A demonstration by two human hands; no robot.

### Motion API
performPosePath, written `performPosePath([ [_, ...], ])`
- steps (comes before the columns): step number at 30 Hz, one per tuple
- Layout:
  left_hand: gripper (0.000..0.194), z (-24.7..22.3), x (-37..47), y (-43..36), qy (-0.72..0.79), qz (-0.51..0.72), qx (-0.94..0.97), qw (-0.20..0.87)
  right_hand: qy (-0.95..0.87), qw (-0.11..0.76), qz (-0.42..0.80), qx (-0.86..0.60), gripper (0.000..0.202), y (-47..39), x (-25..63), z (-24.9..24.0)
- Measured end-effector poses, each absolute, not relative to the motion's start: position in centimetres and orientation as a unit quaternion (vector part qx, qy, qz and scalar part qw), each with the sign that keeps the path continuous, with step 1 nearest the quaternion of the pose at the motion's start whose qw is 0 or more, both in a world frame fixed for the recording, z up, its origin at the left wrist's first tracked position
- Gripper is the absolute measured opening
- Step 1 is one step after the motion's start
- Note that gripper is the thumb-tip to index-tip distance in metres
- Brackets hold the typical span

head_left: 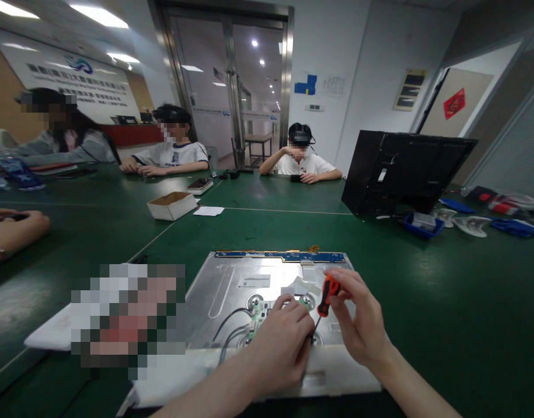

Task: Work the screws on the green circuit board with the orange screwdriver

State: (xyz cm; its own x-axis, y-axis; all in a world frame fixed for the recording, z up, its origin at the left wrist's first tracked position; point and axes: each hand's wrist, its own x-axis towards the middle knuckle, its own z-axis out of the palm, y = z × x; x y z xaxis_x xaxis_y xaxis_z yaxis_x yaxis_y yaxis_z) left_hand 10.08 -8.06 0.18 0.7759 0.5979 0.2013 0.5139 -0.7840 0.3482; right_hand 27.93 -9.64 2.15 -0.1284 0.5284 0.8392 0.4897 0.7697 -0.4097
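Observation:
My right hand (358, 319) grips the orange and black handle of a screwdriver (328, 295), tilted with its shaft pointing down and left. My left hand (286, 331) is closed, its fingers curled beside the lower end of the shaft; what they pinch, if anything, is hidden. Beneath both hands lies a flat silver metal display panel (218, 290) with a blue circuit strip (267, 255) along its far edge. A small green circuit board (260, 310) sits mid-panel between round metal mounts, partly covered by my left hand. Dark cables (229, 319) run from it.
A black monitor-like housing (406, 171) stands at the right, near a blue tray (423, 225). An open white box (172, 206) is ahead on the green table (267, 232). A blurred-out item (131, 313) lies left of the panel. Several people sit around, and another person's hand (20, 229) is at left.

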Motion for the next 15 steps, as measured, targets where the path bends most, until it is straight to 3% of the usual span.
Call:
performPosePath([
  [15, 0.012, 0.2, 10.0, -8.1, 0.292, 0.16, 0.93, 0.157, -0.72, 0.612, 0.04, -0.326, 0.036, -9.7, 27.8, 1.5],
])
